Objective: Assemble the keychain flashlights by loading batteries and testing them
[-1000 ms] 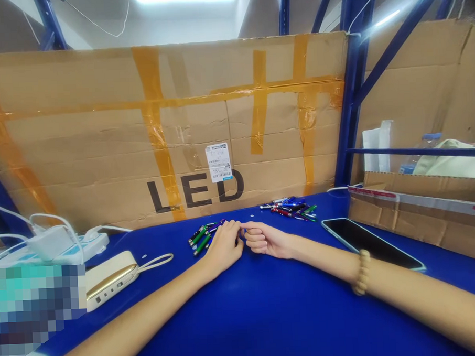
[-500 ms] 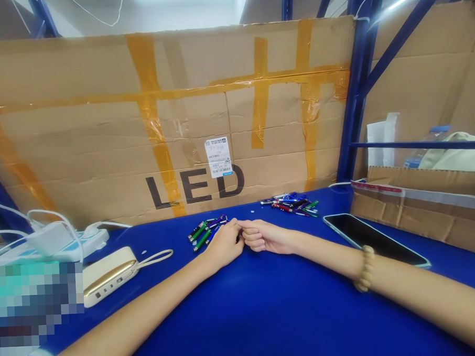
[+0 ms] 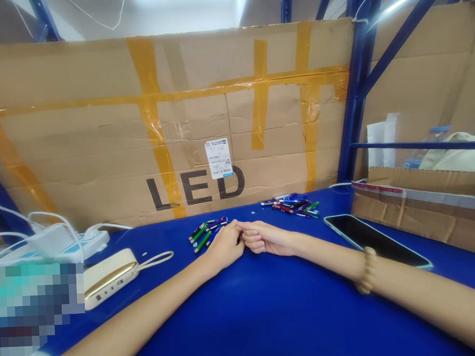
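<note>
My left hand and my right hand meet fingertip to fingertip above the blue tabletop. Both are closed, with thumbs and forefingers pressed together. Whatever lies between them, if anything, is hidden by the fingers. Just behind and left of my left hand lies a small pile of shiny metal tubes, green, blue and purple, with small clips on some. A second pile of similar slim tubes, in red, blue, black and green, lies farther back beyond my right hand.
A phone lies beside my right forearm, near an open cardboard box. To the left are a cream power bank with a strap and a power strip with white cables. A large cardboard sheet marked LED stands behind, beside a blue rack post.
Almost nothing differs. Both hands stay joined at the same spot, and the whole view has shifted very slightly.
</note>
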Demonstrator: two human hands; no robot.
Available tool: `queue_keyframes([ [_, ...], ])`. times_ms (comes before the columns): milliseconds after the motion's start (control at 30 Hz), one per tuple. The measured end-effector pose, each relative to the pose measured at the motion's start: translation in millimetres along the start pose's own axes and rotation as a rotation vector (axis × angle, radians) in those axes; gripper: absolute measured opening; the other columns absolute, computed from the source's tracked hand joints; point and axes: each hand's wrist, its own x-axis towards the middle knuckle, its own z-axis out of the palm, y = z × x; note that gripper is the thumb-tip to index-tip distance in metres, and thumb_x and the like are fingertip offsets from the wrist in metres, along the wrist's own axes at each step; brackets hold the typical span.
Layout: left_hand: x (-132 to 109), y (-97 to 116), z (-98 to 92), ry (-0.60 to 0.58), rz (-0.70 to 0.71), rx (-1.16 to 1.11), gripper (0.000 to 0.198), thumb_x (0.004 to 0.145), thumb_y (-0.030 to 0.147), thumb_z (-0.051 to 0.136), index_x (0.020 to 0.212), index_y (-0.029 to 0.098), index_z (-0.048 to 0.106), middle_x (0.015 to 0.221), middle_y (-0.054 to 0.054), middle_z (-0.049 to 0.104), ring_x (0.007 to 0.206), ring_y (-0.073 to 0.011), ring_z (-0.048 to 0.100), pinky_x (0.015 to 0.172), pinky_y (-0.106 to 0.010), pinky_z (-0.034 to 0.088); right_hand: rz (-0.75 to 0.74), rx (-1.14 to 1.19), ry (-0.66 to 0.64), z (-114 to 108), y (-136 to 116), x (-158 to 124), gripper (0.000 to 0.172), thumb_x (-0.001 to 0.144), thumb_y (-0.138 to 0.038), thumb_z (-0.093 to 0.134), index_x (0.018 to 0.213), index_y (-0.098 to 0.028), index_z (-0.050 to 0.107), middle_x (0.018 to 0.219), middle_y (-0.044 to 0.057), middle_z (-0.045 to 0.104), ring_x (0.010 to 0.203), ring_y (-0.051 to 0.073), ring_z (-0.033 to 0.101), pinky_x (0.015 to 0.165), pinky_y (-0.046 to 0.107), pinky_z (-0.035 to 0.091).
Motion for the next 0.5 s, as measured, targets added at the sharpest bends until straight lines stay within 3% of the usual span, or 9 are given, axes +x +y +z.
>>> queue_keyframes([
  [233, -0.1, 5.3, -3.1, -0.016, -0.053, 0.11, 0.015, 0.072, 0.004, 0.044, 0.074, 0.016, 0.052, 0.074, -0.003, 0.053, 0.072, -0.0176, 0.056, 0.066, -0.029, 0.045, -0.029, -0.026, 0.008, 6.2, -2.4, -3.9, 0.035, 0.078, -0.03, 0.061, 0.061, -0.018, 0.033, 0.048, -0.01, 0.025, 0.042, 0.004, 0.019, 0.041, 0.018, 0.017],
  [500, 0.4, 3.6, -3.0, -0.023, -0.046, 0.026, 0.014, 0.072, 0.005, 0.047, 0.076, 0.017, 0.053, 0.085, -0.004, 0.057, 0.082, -0.0182, 0.057, 0.073, -0.029, 0.045, 0.037, 0.061, -0.023, 1.1, -1.7, 0.6, 0.041, 0.091, -0.035, 0.031, 0.053, -0.018, 0.03, 0.045, -0.007, 0.027, 0.04, 0.006, 0.022, 0.041, 0.018, 0.021],
])
